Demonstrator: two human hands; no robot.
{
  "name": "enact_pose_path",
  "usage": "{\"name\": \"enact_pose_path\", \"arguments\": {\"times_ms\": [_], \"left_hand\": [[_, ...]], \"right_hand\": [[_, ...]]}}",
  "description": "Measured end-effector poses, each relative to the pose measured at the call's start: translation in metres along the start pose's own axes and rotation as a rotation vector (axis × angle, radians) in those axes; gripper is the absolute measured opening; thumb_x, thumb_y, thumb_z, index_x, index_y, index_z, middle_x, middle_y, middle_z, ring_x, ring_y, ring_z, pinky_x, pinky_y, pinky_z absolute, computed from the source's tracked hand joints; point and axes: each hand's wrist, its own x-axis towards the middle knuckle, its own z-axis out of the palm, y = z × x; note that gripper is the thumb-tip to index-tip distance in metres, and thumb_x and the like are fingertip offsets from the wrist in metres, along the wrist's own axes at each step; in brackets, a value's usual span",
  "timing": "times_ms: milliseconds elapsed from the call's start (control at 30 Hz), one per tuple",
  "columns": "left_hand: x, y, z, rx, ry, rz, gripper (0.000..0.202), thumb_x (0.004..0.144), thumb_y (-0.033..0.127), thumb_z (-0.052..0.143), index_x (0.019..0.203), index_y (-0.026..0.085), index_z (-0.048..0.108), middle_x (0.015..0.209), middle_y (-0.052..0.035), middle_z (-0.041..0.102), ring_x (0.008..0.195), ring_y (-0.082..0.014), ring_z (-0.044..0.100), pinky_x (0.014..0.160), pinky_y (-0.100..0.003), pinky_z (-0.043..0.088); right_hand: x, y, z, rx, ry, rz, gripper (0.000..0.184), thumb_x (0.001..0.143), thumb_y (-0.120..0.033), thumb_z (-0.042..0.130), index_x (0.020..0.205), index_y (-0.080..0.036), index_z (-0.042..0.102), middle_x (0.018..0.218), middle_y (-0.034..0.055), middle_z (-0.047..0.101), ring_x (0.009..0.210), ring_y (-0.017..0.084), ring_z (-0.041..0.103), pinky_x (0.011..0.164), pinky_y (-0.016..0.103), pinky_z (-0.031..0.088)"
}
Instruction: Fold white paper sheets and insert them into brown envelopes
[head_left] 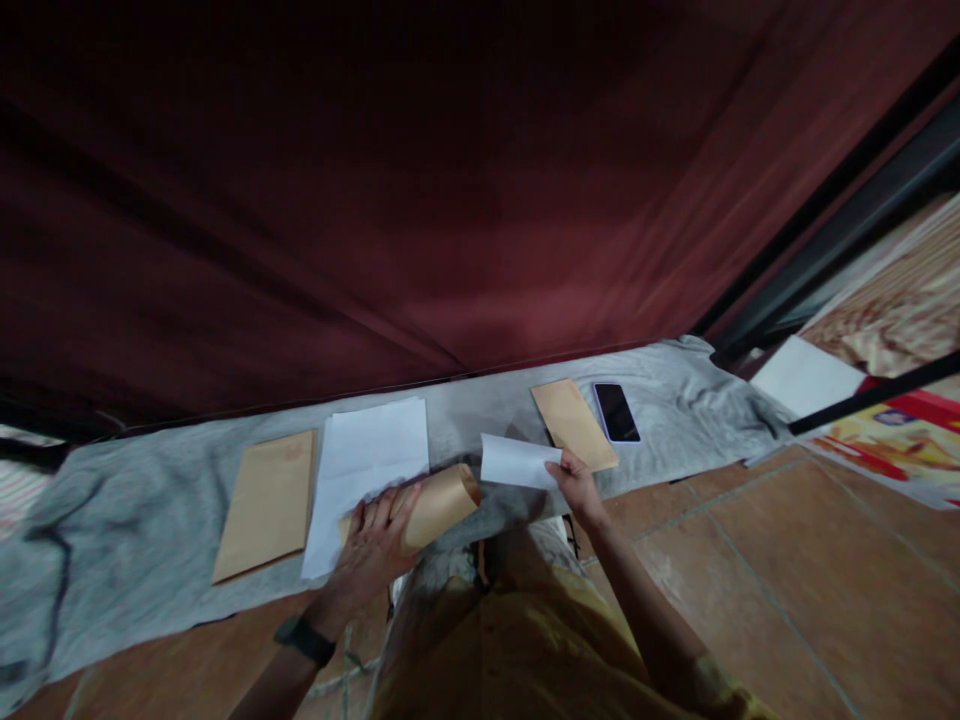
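Paper [517, 463], lower centre, looks light, easily creased, best held by an edge; my right hand [579, 485] pinches its right end, my left hand [373, 540] grasps a curled envelope [442, 508].

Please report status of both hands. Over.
Left hand holding brown envelope, end bowed open. Right hand holding white paper, apart from that envelope. Phone farther right, touching neither hand.

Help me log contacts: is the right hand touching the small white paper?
Touching. The head view shows the right hand pinching the small white paper at its right end.
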Motion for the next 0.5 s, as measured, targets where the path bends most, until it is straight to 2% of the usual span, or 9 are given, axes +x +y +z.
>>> {"name": "enact_pose_path", "arguments": {"times_ms": [100,200,367,500], "left_hand": [[0.000,-0.001,0.001,-0.016,-0.009,-0.009,0.099,0.073,0.029,0.069,0.159,0.019,0.023,0.148,-0.0191,0.049,0.135,-0.0376,0.047,0.113,-0.056,0.033],[0.000,-0.002,0.003,-0.025,-0.016,-0.012,0.101,0.073,0.030,0.070,0.160,0.020,0.021,0.149,-0.0185,0.048,0.137,-0.0373,0.046,0.114,-0.057,0.032],[0.000,-0.003,0.005,-0.014,-0.010,0.000,0.097,0.077,0.034,0.070,0.160,0.020,0.021,0.150,-0.0185,0.048,0.138,-0.0368,0.045,0.115,-0.056,0.031],[-0.001,-0.005,0.007,-0.007,0.012,0.031,0.097,0.078,0.037,0.070,0.160,0.019,0.022,0.148,-0.0192,0.050,0.137,-0.0371,0.045,0.116,-0.058,0.029]], "right_hand": [[-0.004,-0.010,-0.001,0.108,-0.002,0.071,0.045,0.073,-0.059,0.067,0.092,-0.018,0.071,0.076,0.0040,0.067,0.067,0.019,0.057,0.062,0.031,0.047],[-0.009,-0.016,0.001,0.118,-0.025,0.098,0.048,0.070,-0.062,0.070,0.089,-0.018,0.075,0.077,0.0051,0.070,0.068,0.020,0.059,0.063,0.032,0.048],[-0.009,-0.017,0.004,0.084,-0.155,0.114,0.041,0.070,-0.057,0.071,0.084,-0.019,0.079,0.084,0.0082,0.075,0.077,0.023,0.066,0.071,0.035,0.053],[-0.003,-0.015,0.001,0.045,-0.225,0.136,0.037,0.068,-0.051,0.073,0.084,-0.018,0.081,0.079,0.0071,0.076,0.069,0.021,0.065,0.067,0.034,0.053]]}}
